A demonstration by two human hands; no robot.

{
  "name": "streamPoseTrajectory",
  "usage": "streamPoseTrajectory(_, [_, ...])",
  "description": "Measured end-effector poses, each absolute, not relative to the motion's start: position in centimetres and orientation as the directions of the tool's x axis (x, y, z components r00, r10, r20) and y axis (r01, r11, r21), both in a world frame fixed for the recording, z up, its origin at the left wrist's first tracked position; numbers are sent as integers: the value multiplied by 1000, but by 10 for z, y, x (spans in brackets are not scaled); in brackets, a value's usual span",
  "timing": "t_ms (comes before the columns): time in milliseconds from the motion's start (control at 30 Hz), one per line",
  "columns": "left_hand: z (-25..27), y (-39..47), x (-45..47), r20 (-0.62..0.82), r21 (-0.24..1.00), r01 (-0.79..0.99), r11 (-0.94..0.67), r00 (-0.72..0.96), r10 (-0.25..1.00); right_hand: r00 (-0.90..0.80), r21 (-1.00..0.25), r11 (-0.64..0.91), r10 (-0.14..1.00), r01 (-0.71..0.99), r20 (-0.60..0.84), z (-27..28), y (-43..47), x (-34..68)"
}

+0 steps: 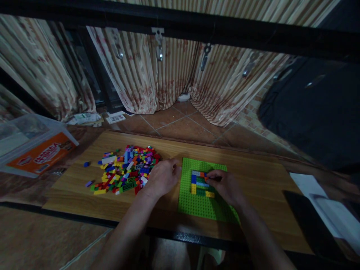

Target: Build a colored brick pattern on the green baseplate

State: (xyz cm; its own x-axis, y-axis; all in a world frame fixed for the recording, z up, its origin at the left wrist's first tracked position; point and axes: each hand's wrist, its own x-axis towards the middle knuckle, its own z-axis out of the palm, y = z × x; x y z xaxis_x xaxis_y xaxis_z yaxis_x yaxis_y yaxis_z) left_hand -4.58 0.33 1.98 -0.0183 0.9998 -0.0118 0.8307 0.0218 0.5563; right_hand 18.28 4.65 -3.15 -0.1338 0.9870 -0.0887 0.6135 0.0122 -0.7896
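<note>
The right hand (225,183), pinched narrow at the coloured blocks (200,184) on the green board (197,208) beneath it, would best press squarely down; the left hand (165,175), loosely curled beside the brick pile (123,168) (whether either holds anything I cannot tell), might steady the board

Clear box (42,155) cut off at left edge, brick pile (123,168) partly hidden by left hand (164,176), green baseplate (194,207) partly covered by right hand (226,184) — anything between its fingertips too small to tell.
</note>
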Motion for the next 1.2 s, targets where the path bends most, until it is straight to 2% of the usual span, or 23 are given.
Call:
streamPoseTrajectory(433, [15,-2,-28,-59,512,858,-31,72,996,-113,-755,-79,974,651,-199,-36,62,186])
streamPoseTrajectory(700, [6,-9,-8,-48,510,851,-128,177,983,-169,-810,-41,971,586,-172,-34,65,194])
streamPoseTrajectory(1000, [7,-21,12,-115,369,909,-195,253,961,-56,-751,10,998,661,-37,-43,65,186])
streamPoseTrajectory(1200, [3,-26,22,-144,239,946,-217,256,956,-60,-696,28,998,718,-22,-47,65,183])
